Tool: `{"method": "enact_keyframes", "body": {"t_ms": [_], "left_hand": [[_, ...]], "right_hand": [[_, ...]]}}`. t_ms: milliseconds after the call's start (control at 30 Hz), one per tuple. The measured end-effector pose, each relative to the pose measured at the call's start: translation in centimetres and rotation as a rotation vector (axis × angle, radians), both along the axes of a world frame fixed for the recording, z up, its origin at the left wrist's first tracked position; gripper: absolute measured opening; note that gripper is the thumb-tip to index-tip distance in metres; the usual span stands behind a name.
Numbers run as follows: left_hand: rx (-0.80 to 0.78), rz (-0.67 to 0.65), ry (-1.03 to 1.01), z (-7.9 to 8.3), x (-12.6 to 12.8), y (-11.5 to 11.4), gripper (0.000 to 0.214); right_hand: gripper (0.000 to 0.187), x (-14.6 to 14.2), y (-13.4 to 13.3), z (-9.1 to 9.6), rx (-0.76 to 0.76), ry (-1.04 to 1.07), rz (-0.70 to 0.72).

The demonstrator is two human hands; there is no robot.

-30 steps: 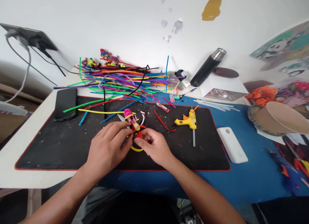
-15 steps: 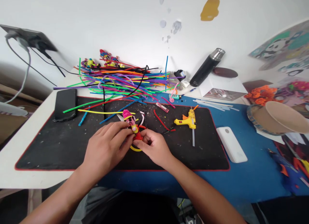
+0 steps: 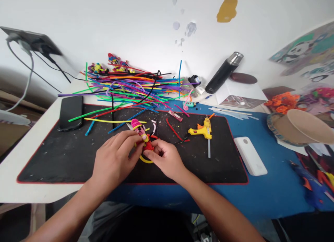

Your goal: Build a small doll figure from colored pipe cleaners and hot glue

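A small pipe-cleaner figure [image 3: 142,134] with a pink hat, yellow middle and red lower body stands over the black mat [image 3: 52,158]. My left hand [image 3: 114,162] pinches its body from the left with closed fingers. On the right side of the figure, my right hand [image 3: 164,158] is closed on the red lower part. A yellow pipe-cleaner loop [image 3: 146,161] curves out below the figure between both hands.
A heap of coloured pipe cleaners [image 3: 125,87] lies behind the mat. A black phone [image 3: 70,111] lies left. A yellow glue gun [image 3: 203,130], a white box [image 3: 249,155], a black flask [image 3: 224,72] and paper plates [image 3: 300,127] are to the right.
The figure has tilted and shifted slightly to the left between my fingers. Both hands have stayed closed on it in nearly the same place.
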State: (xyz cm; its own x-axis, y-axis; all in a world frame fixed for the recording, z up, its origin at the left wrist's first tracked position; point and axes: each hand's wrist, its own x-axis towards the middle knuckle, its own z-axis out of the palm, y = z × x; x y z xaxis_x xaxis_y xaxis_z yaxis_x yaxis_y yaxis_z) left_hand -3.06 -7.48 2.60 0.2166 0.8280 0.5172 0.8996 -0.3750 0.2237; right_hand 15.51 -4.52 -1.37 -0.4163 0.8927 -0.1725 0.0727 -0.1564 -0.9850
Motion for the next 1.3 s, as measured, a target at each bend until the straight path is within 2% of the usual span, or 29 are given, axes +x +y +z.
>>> {"method": "enact_keyframes", "body": {"t_ms": [267, 433, 567, 733, 800, 900, 1067, 1300], "left_hand": [[-0.087, 0.112, -0.184, -0.4, 0.8, -0.6, 0.028], [-0.208, 0.197, -0.474, -0.9, 0.4, -1.3, 0.044], [-0.394, 0.234, -0.75, -1.8, 0.2, -2.6, 0.052], [-0.719, 0.156, -1.022, -2.1, 0.7, -3.5, 0.042], [-0.784, 0.116, -1.145, -1.9, 1.0, -3.4, 0.041], [-0.803, 0.089, -1.313, -1.6, 1.6, -3.0, 0.045], [-0.8, 0.126, -1.54, -1.7, 2.8, -2.9, 0.038], [-0.729, 0.162, -1.684, -1.8, 3.7, -3.1, 0.037]], "right_hand": [[0.03, 0.0, -0.1, -0.2, -0.011, 0.021, -0.001], [0.029, 0.0, -0.2, -0.2, 0.005, 0.015, -0.001], [0.033, 0.0, -0.3, -0.2, 0.004, -0.009, -0.013], [0.039, -0.1, -0.2, 0.0, 0.014, -0.007, -0.027], [0.039, -0.1, -0.3, 0.1, 0.014, -0.009, -0.021], [0.039, -0.2, -0.4, 0.1, 0.014, -0.026, -0.014], [0.035, -0.2, -0.6, 0.1, 0.047, -0.058, -0.021], [0.027, -0.5, -0.7, 0.2, 0.083, -0.064, -0.04]]}}
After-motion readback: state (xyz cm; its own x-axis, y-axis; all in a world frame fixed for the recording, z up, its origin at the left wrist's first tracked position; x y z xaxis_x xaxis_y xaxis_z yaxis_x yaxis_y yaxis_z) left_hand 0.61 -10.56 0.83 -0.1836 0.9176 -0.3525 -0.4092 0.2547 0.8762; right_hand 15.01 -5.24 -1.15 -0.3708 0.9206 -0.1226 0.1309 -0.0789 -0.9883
